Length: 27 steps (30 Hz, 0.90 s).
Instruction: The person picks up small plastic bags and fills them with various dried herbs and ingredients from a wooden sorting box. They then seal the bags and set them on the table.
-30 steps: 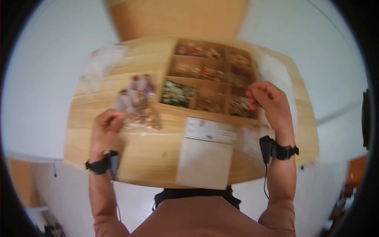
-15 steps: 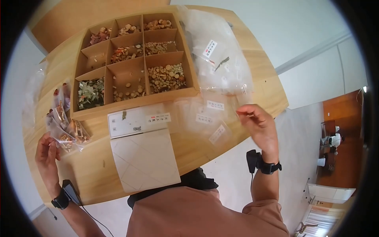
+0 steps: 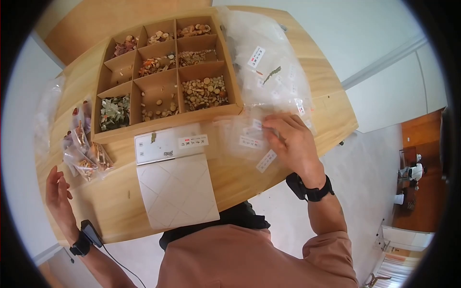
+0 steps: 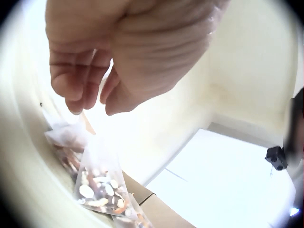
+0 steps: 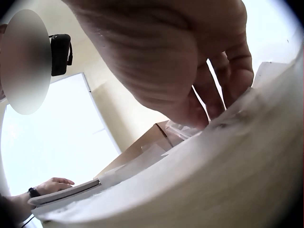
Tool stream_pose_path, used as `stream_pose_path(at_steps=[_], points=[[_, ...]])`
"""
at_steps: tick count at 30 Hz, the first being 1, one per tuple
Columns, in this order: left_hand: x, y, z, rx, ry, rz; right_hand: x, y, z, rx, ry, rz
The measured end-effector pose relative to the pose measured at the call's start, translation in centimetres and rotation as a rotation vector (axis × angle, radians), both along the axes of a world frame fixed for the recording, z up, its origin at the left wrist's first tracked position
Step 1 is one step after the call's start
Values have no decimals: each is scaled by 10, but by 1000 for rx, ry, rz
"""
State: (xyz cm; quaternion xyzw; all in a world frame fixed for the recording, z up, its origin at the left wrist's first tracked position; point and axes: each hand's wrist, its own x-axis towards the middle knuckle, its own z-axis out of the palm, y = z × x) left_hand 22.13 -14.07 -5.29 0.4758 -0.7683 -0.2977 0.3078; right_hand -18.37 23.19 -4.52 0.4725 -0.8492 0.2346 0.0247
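The right hand (image 3: 294,144) reaches down onto thin clear bags with white labels (image 3: 250,141), right of the scale; its fingertips touch the bags. In the right wrist view that hand (image 5: 190,61) has its fingers pointing down at the plastic; whether it pinches any cannot be told. Over the table's left edge hovers the left hand (image 3: 59,191), fingers loosely bent and holding nothing. Filled clear bags (image 3: 89,156) lie just beyond it. The left wrist view shows this hand (image 4: 109,52) above the filled bags (image 4: 102,185), apart from them.
A divided cardboard box (image 3: 168,119) holds dried slices and leaves in its compartments. In front of it lies a white flat device (image 3: 177,192) with a label strip (image 3: 193,141). Large clear bags (image 3: 269,57) lie at the right, more plastic (image 3: 48,110) at the far left.
The right hand has moved from above the box's right side, past the table's right front, onto the labelled bags. The left hand has drawn away from the filled bags. The head view has shifted.
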Motion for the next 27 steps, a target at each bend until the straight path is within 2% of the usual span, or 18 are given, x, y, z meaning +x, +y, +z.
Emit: stream_pose_path(at_steps=[4,5,8,11,14,18,20,23,27], points=[[-12,13,19,-52,71,101,-5,8,19,-47,-90,-19],[-17,17,22,-81,79,61,-4,8,24,-55,-130,-30],[-47,29,35,-152,117,-87,8,-4,21,55,47,62],[-85,53,49,-220,198,-276,7,-8,17,113,105,83],[-107,69,58,-170,229,-412,-1,-9,10,155,172,119],[-128,85,63,-104,229,-455,-3,-9,10,165,105,113],[-139,91,64,-152,217,-501,-2,-10,22,218,19,99],[-153,101,69,-167,180,-571,-7,-15,25,143,75,184],[-164,109,72,-174,177,-625,-12,-21,20,112,16,137]])
